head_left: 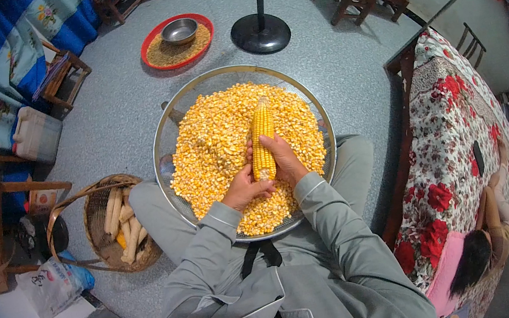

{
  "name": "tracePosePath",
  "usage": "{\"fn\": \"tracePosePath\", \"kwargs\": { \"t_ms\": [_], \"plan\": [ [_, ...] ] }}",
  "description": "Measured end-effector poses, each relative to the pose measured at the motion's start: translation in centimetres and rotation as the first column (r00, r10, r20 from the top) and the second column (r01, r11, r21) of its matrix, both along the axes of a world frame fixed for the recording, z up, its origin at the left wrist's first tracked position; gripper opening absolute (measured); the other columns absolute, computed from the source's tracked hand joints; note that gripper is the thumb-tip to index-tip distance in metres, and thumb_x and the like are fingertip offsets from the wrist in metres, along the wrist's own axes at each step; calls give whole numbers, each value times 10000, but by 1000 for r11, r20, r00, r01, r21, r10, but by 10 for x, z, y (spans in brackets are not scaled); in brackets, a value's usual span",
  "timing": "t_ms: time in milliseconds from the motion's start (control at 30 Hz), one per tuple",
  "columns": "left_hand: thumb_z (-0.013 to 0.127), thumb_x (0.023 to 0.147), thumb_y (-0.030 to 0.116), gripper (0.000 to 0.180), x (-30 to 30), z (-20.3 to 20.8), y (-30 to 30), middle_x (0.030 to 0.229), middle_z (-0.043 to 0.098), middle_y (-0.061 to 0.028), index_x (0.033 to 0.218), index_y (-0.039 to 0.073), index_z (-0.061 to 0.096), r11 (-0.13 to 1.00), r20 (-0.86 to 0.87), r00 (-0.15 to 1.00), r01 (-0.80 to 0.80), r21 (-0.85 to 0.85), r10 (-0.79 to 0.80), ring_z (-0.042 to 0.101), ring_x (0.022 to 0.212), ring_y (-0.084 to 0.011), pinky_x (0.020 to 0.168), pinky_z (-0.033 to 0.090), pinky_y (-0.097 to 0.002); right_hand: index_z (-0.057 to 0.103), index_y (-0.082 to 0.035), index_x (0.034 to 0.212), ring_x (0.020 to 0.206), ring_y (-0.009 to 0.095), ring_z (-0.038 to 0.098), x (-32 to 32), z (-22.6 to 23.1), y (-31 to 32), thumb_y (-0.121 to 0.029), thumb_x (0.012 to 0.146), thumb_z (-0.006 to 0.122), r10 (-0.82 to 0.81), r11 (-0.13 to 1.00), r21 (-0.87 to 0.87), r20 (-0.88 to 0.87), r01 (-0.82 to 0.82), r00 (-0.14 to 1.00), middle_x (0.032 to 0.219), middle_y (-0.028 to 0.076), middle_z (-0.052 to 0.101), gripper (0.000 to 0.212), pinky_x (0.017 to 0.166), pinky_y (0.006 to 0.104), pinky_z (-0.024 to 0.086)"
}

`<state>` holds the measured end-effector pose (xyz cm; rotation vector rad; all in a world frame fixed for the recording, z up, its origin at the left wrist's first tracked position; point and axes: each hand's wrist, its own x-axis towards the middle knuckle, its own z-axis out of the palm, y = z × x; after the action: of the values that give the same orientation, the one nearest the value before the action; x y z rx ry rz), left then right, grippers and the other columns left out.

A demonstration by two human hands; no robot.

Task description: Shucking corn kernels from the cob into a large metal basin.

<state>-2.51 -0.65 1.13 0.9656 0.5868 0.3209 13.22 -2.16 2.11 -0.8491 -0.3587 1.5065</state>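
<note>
A yellow corn cob [261, 133], its kernels still in rows, is held upright in the picture between my two hands. My right hand [284, 155] wraps its lower right side, thumb across the kernels. At the cob's lower left end, my left hand [246, 186] is closed against it, fingers bent toward the base. Beneath both hands, loose yellow kernels [212, 139] are heaped in a wide round metal mesh sieve [159, 117] that rests on my lap.
Left of my knee stands a wicker basket [94, 211] with several bare cobs [114, 212]. Ahead lie a red tray [207, 22] of grain with a metal bowl [179, 31] and a black stand base [261, 33]. At right, a person [495, 229] lies on a flowered bed [434, 166].
</note>
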Motion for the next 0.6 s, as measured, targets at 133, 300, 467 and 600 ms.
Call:
{"fn": "tracePosePath", "kwargs": {
  "t_ms": [133,300,467,600],
  "plan": [
    [506,955,314,417,1,9,2,966,633,-136,1222,3,430,971,-54,997,-71,-230,60,670,776,-213,638,575,-294,448,-37,1131,828,174,608,1,-4,0,-244,905,586,7,1000,7,23,-7,1000,963,91,580,336,728,313,553],
    [467,970,356,408,0,8,2,961,638,-121,1184,9,477,966,-74,994,-95,-239,79,671,751,-205,617,575,-293,441,-37,1140,833,173,607,-2,1,0,-231,906,582,1,1000,9,23,-1,1000,974,93,579,335,729,313,555],
    [505,959,301,376,1,9,0,958,639,-119,1180,-2,480,967,-100,990,-119,-225,99,670,733,-203,610,575,-290,445,-34,1139,836,177,607,-2,6,-1,-241,900,590,-3,1000,-18,29,3,1000,981,95,579,348,722,318,559],
    [566,928,235,361,1,10,0,952,638,-113,1177,-11,479,963,-102,988,-136,-233,115,664,715,-188,595,567,-273,448,-33,1142,838,175,607,-1,6,-1,-251,895,599,7,1000,-28,40,-5,999,982,95,580,362,720,318,559]
  ]
}}
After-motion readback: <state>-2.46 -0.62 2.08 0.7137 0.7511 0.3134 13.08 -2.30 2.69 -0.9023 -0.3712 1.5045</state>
